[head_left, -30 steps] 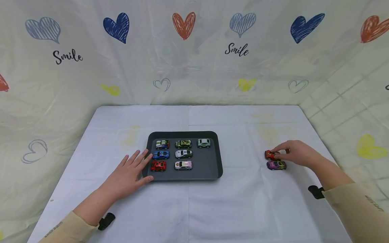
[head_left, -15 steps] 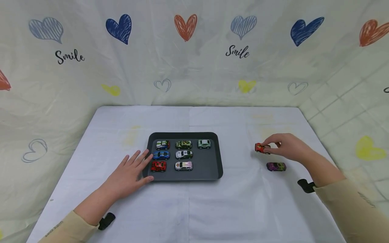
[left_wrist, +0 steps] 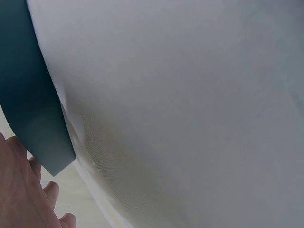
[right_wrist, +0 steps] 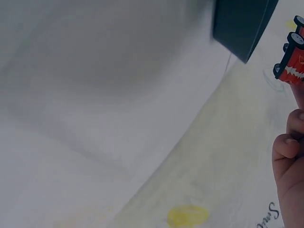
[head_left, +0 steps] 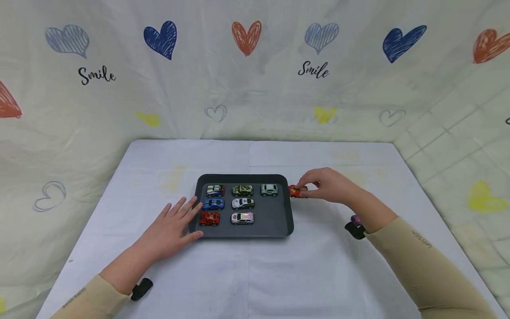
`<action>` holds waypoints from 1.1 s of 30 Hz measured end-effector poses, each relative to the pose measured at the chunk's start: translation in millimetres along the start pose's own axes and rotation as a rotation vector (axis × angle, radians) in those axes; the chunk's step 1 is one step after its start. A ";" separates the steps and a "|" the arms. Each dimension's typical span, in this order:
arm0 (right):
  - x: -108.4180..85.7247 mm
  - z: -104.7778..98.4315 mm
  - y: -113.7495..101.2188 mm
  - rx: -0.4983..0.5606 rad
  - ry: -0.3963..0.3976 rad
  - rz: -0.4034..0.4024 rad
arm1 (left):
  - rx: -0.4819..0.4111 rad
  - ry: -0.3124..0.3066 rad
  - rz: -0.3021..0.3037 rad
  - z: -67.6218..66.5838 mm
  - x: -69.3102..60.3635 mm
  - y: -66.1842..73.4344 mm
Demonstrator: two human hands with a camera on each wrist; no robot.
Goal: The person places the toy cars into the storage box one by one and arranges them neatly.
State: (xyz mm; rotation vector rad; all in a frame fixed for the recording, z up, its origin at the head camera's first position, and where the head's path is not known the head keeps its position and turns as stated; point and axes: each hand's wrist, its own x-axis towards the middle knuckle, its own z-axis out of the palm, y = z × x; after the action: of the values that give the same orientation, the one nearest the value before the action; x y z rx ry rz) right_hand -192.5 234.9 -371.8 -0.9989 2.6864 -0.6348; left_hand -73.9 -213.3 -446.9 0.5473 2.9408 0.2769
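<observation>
My right hand (head_left: pixel 332 185) pinches a red toy car (head_left: pixel 296 192) between thumb and fingers, at the right rim of a dark grey tray (head_left: pixel 275 226). In the right wrist view the red car's wheels and side show at the right edge, raised off the table. My left hand (head_left: pixel 171 230) rests with spread, straight fingers on the tray's left rim. Several toy cars stand in the tray, among them a blue car (head_left: pixel 213 204), a red car with black spots (head_left: pixel 209 219) and a pale green car (head_left: pixel 268 190).
A purple toy car (head_left: pixel 356 219) stands on the white-covered table (head_left: pixel 311 270), mostly hidden behind the right wrist and its black camera (head_left: pixel 354 231). Behind the table hangs a pale curtain (head_left: pixel 271 97) printed with hearts.
My right hand has lifted the red car from beside the purple car and carried it left to the tray's right rim. The left hand has kept its place on the tray.
</observation>
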 end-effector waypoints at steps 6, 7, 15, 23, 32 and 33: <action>23.2 10.9 -19.2 0.038 -0.016 -0.088 | 0.002 -0.003 0.006 3.4 1.8 -3.0; 25.6 12.5 -21.3 0.040 -0.018 -0.093 | 0.003 -0.006 0.007 3.8 2.0 -3.2; 41.3 27.7 -30.1 -0.024 -0.060 -0.094 | 0.000 -0.006 -0.002 -0.1 0.1 0.1; 50.9 49.3 -26.7 -0.137 -0.103 -0.117 | 0.001 -0.012 0.000 -1.4 1.0 1.7; 55.4 62.9 -29.9 -0.304 -0.075 -0.164 | 0.005 0.006 0.004 0.3 -0.2 0.7; 55.9 64.1 -30.5 -0.312 -0.075 -0.159 | 0.003 0.006 0.004 0.0 -0.1 0.4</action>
State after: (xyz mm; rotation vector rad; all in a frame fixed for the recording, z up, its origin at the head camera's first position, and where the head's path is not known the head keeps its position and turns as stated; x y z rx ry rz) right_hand -195.6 156.7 -416.8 -1.2940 2.7107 -0.1993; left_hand -73.7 -213.0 -446.7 0.5540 2.9469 0.2752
